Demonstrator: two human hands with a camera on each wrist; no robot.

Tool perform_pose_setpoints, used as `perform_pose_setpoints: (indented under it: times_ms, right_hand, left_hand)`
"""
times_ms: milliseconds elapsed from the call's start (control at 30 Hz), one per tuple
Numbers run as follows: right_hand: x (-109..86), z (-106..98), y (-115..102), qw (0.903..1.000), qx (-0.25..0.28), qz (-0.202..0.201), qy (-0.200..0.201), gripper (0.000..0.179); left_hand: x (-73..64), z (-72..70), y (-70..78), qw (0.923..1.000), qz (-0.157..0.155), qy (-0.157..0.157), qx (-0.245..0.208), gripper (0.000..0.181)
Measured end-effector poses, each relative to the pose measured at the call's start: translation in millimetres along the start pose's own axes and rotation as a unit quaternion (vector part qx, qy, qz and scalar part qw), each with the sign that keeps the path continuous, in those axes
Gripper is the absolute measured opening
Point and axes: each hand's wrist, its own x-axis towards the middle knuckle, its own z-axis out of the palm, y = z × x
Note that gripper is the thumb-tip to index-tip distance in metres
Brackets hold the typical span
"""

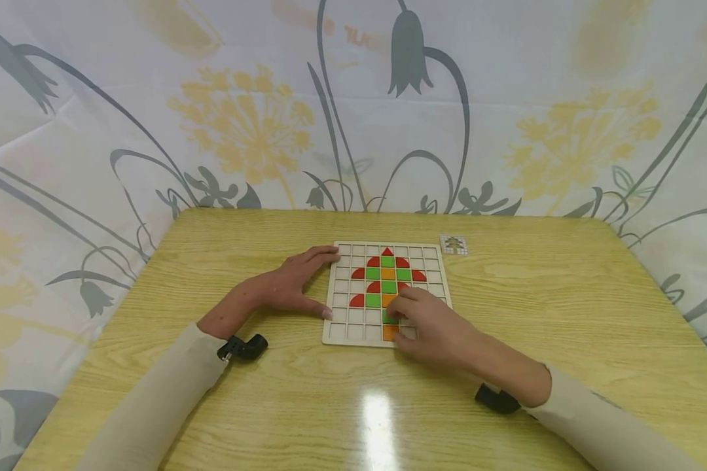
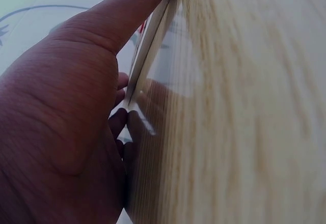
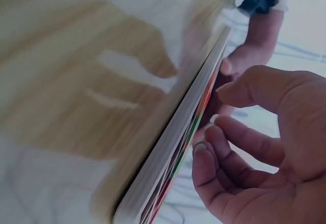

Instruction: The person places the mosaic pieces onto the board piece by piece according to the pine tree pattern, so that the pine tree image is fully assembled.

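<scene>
A square white grid board (image 1: 338,332) lies on the table, its cells partly filled with red, green and orange tiles in a tree shape. My left hand (image 1: 289,281) rests at the board's left side, thumb and fingers spread, fingertips on the rim. Over the lower right of the board, my right hand (image 1: 433,324) bends its fingers down beside a green tile (image 1: 391,319), its thumb near the bottom orange tile (image 1: 391,333). Nothing shows between that thumb and the loosely bent fingertips in the right wrist view. The hand hides some of the right-hand cells.
A small card (image 1: 453,245) with a tree pattern on a grid lies just beyond the board's top right corner. The wood-grain table (image 1: 259,418) ends at a flower-printed cloth (image 1: 353,104) behind. Each wrist wears a black camera (image 1: 244,347).
</scene>
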Motion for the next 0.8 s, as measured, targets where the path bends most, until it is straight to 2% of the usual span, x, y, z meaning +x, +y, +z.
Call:
perform_pose_setpoints:
  times_ms: [333,533,700,800]
  right_hand:
    - [-12.7,-16,31,0.9984,0.008,0.024,0.050,0.016]
    - [-21.2,-27,52,0.9957,-0.002,0.053,0.076,0.016]
    - [-29.6,-37,75,0.9924,-0.002,0.083,0.091,0.017]
    - [-35.3,-45,93,0.9899,-0.001,0.091,0.109,0.021]
  left_hand:
    - [0.2,0.9,-2.3,1.0000,-0.004,-0.004,0.005,0.112]
    - [-1.0,0.8,-3.2,1.0000,-0.005,-0.003,0.005,0.113]
    - [-2.8,-1.4,-3.5,0.9999,-0.010,-0.004,-0.004,0.114]
    - [-4.8,-5.8,-6.7,0.9998,-0.013,0.009,0.013,0.112]
